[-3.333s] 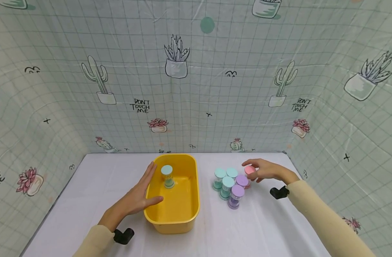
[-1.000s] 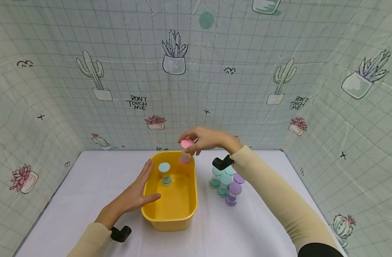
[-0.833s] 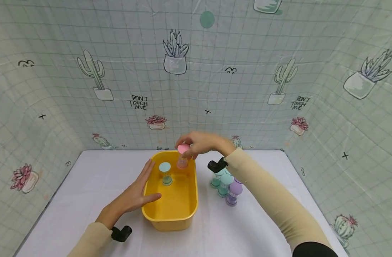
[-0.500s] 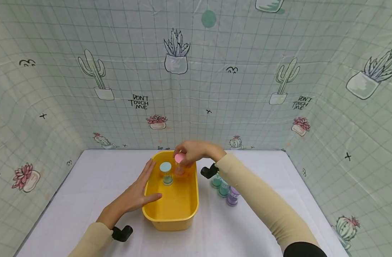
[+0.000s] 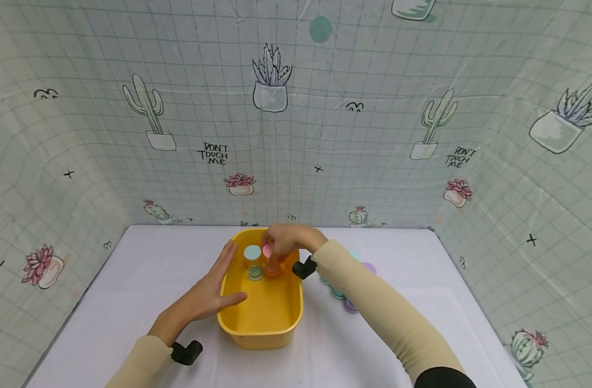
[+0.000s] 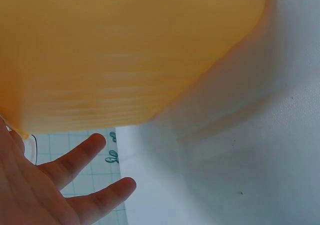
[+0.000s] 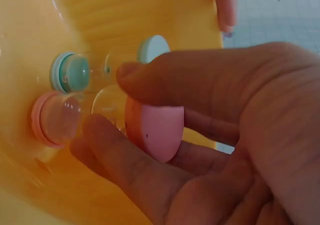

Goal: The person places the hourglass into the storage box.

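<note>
A yellow plastic tub stands on the white table. Inside it, toward the far end, is an upright mint sand timer. Right beside that one, my right hand grips a pink sand timer between thumb and fingers. In the right wrist view its base is close to the tub floor, level with the mint timer's base. My left hand lies along the tub's left rim with fingers straight and thumb reaching over the edge. The left wrist view shows two of its outstretched fingers near the tub's outer wall.
To the right of the tub stands a cluster of mint and purple sand timers, partly hidden by my right sleeve. A purple cap and a purple base show around it. A patterned cloth backdrop encloses the table.
My right hand took the pink sand timer from the cluster, carried it left over the tub's far rim and lowered it beside the mint one. The left hand has stayed at the rim.
</note>
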Tool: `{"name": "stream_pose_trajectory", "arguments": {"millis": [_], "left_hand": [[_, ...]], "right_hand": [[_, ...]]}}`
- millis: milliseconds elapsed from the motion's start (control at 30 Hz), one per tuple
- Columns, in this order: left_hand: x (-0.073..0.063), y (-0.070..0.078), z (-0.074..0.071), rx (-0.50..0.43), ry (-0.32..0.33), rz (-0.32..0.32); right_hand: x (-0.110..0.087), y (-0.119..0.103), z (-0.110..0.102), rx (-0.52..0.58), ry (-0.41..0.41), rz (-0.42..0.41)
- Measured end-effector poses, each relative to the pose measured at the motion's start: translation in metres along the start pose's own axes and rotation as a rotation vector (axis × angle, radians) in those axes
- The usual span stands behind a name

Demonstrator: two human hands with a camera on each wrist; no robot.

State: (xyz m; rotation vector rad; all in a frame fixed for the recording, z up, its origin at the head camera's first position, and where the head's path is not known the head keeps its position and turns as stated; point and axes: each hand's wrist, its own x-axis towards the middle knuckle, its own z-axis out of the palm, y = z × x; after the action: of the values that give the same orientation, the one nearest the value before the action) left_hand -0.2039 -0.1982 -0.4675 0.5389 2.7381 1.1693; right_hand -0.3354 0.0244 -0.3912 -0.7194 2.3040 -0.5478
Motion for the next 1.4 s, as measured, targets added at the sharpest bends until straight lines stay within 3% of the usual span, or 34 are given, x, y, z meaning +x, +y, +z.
{"name": "stream_pose_trajectory", "arguments": {"millis": [600, 1000, 1233, 1400], "left_hand": [[0.0, 0.0, 0.0, 0.016, -0.015, -0.018], [0.0, 0.0, 0.0, 0.024, -0.013, -0.014], [0.0, -0.001, 0.001, 0.012, -0.002, 0.001], [0.0, 0.001, 0.001, 0.019, 0.008, 0.005]], "right_hand": [[0.006, 0.001, 0.007, -0.045, -0.005, 0.068], [0.005, 0.0, 0.008, -0.167, 0.015, 0.068], [-0.004, -0.002, -0.003, -0.227, 0.029, 0.028], [-0.02, 0.0, -0.017, -0.133, 0.06, -0.043]]}}
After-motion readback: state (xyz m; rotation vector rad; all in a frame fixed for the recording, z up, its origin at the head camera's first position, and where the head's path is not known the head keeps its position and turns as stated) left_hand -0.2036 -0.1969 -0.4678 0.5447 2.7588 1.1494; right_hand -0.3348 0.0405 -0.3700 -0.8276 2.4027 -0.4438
